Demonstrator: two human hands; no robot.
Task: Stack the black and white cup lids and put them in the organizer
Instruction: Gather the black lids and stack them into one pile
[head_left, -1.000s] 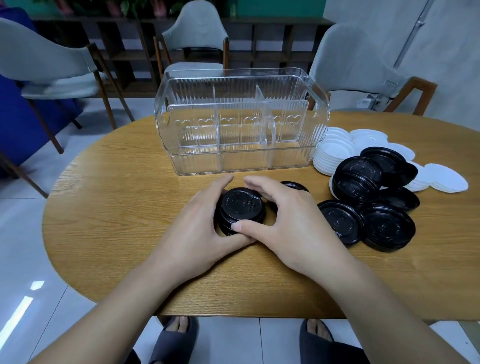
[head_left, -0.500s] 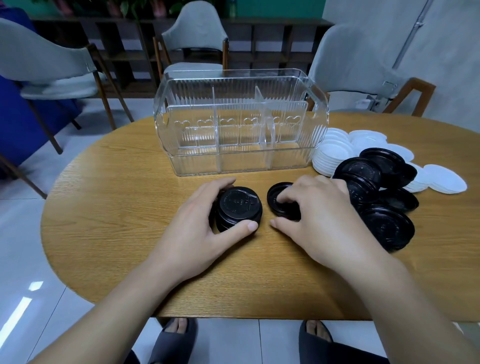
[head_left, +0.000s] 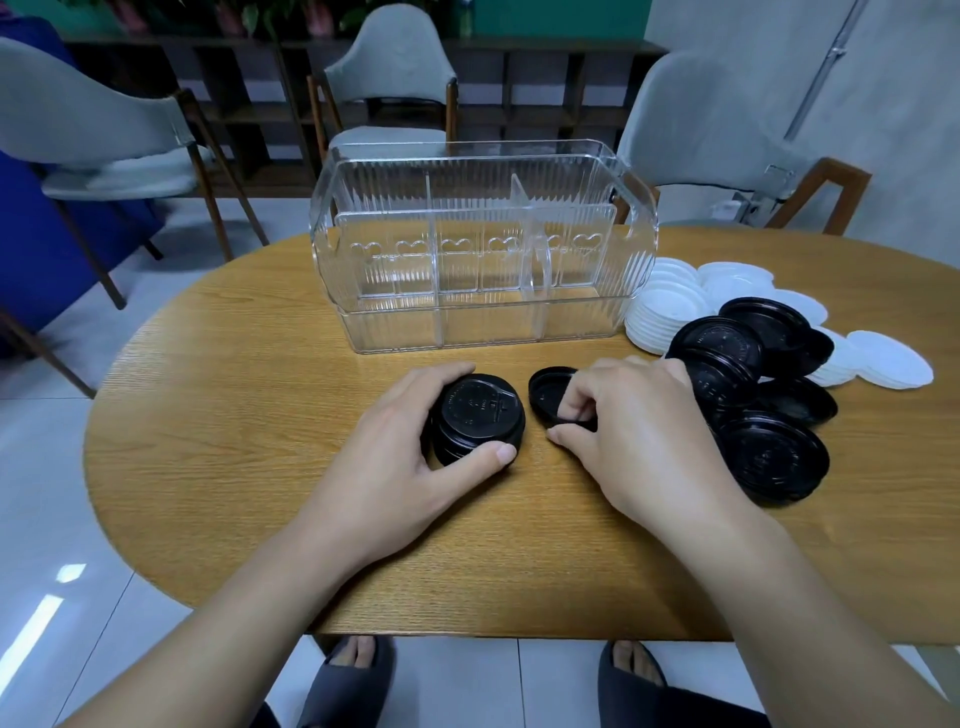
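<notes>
My left hand (head_left: 395, 441) grips a short stack of black lids (head_left: 478, 415) standing on the round wooden table (head_left: 234, 415), thumb at its front and fingers round its back. Just to the right, my right hand (head_left: 634, 421) pinches the edge of a single upturned black lid (head_left: 548, 392) lying beside the stack. A clear ribbed organizer (head_left: 483, 244) with dividers stands behind both hands. Loose black lids (head_left: 769, 457) lie in a heap at the right, with white lids (head_left: 665, 306) stacked and scattered behind them.
Grey chairs stand around the far side of the table, one close behind the organizer (head_left: 395, 83) and one at the right (head_left: 696, 124). The table's front edge runs just above my feet in slippers.
My right hand left the stack, moved right and took hold of the single upturned black lid. My left hand stayed on the stack.
</notes>
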